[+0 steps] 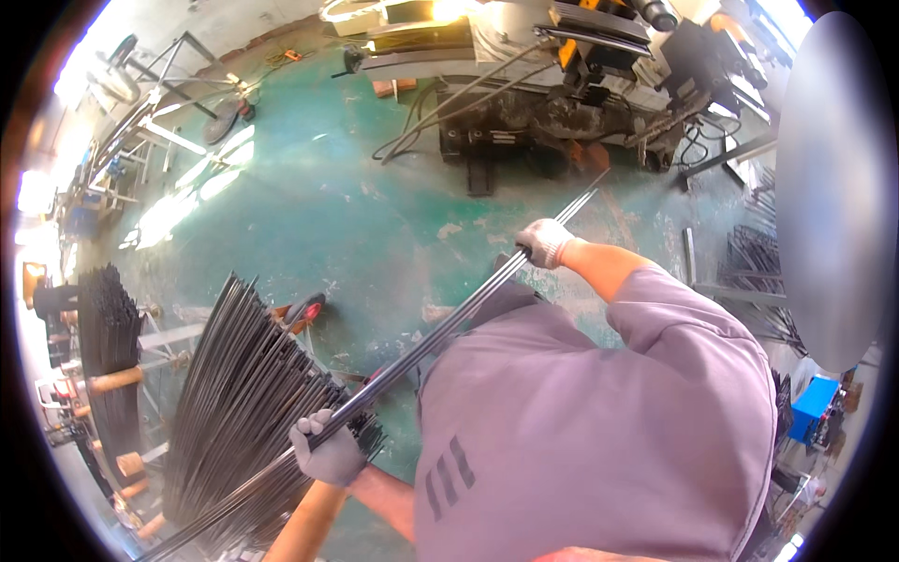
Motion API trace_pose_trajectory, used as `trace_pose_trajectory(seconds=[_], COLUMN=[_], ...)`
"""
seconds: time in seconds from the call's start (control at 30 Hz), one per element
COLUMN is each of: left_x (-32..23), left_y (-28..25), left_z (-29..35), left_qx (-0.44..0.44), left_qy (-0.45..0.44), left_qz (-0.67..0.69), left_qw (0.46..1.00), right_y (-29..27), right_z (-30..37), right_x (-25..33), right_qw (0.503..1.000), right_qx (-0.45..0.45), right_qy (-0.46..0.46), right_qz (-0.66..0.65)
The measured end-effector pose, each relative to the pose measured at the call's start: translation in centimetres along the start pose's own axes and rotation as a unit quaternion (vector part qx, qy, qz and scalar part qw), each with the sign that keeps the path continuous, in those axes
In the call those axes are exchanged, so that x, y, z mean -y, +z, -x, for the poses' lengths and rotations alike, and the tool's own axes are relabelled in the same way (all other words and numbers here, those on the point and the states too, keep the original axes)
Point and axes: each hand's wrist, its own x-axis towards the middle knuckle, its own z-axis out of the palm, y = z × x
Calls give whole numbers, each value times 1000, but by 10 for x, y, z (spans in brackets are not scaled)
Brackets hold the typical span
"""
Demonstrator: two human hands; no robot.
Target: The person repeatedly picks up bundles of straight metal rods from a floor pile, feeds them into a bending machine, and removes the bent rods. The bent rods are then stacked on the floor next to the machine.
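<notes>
I hold a bundle of long, thin metal rods (445,330) slantwise across my front. Its far end rises to the upper right, and the near end runs down past the lower left. My left hand (330,451), in a pale grey glove, is closed round the bundle at its lower part. Farther up, my right hand (545,244) grips it near the far end, in a whitish glove. Below and beside my left hand stands a large fanned stack of dark rods (239,393). Whether the held rods touch that stack, I cannot tell.
Another dark bundle (108,328) stands at the far left, by wooden rollers (117,379). Heavy machinery (524,122) with hanging cables fills the far side. Metal frames (173,94) stand back left. More dark rods (754,258) and a blue box (813,409) are at right.
</notes>
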Motion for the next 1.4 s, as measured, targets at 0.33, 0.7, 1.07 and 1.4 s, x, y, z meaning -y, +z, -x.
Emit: trace_pose_trajectory(seconds=[0.33,0.7,1.07,1.4], left_x=[-83,-17,19,121], left_y=[225,431,548,614], left_z=[29,81,20,-106], left_qx=[426,691,618,400], left_qy=[2,-5,-174,-437], left_qz=[132,-45,28,76], left_qw=[895,721,766,802], right_y=[79,67,15,-109], right_z=[-10,-15,3,3], right_x=[-94,-54,-79,-101], right_qw=[975,896,800,54], right_qx=[-109,-275,-373,-616], right_qy=[151,222,414,293], right_qz=[-118,-269,-224,-730])
